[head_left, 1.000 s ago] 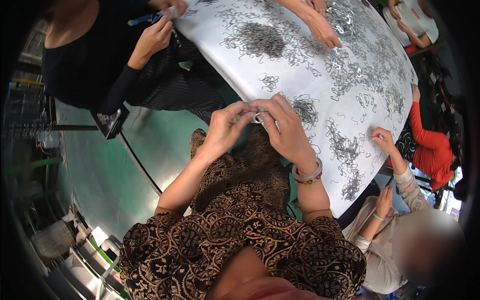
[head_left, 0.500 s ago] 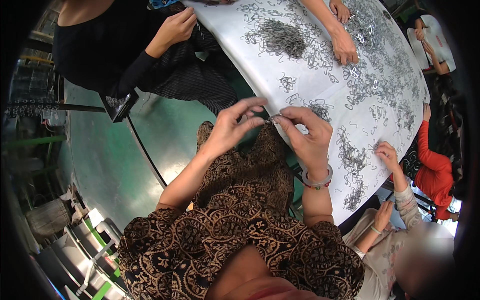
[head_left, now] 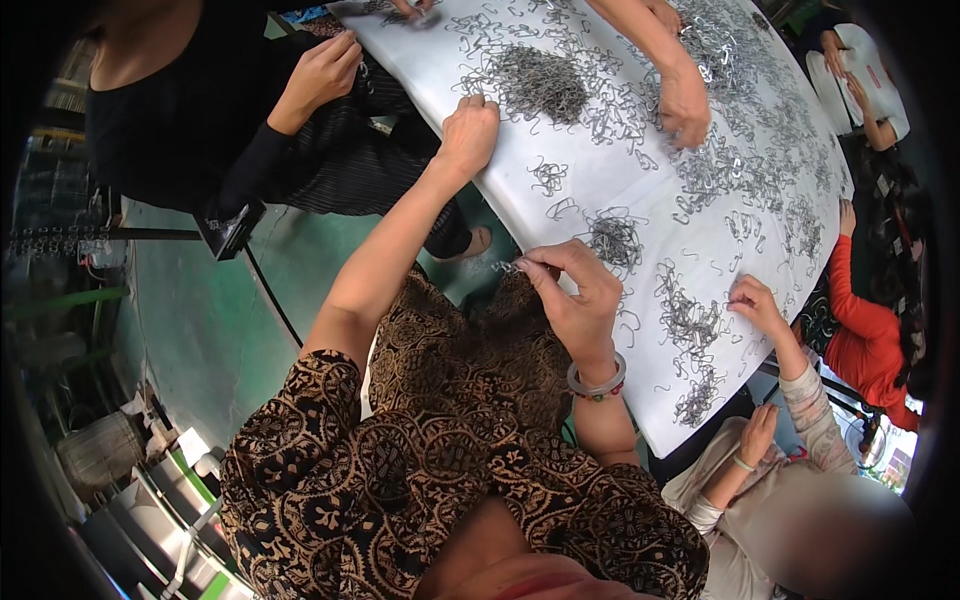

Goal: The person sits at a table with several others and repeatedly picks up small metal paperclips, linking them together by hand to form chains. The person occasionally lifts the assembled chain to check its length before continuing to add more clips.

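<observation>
Table [head_left: 515, 205]: spreads at 2 o'clock from picture's middle, with loose hooks [head_left: 547, 177] near the edge; could shed some to the floor [head_left: 200, 320] if bumped.
Big pile [head_left: 540, 85]: lies between 12 and 1 o'clock; could give tangled hooks, because of many crossed curves.
Right hand [head_left: 582, 292]: sits near 3 o'clock, thumb and finger pinching the metal piece [head_left: 503, 266]; could lose it, being held only by the tips.
Left hand [head_left: 468, 132]: sits at 12 o'clock, by table's edge, fingers curled; impossible to see if pinching something.
Small pile [head_left: 613, 240]: lies at 1 o'clock from right hand; could scatter if brushed by knuckles.
Metal piece: points toward 9 o'clock, blurred, seen against the floor; could drop past the table with looser pinching.
</observation>
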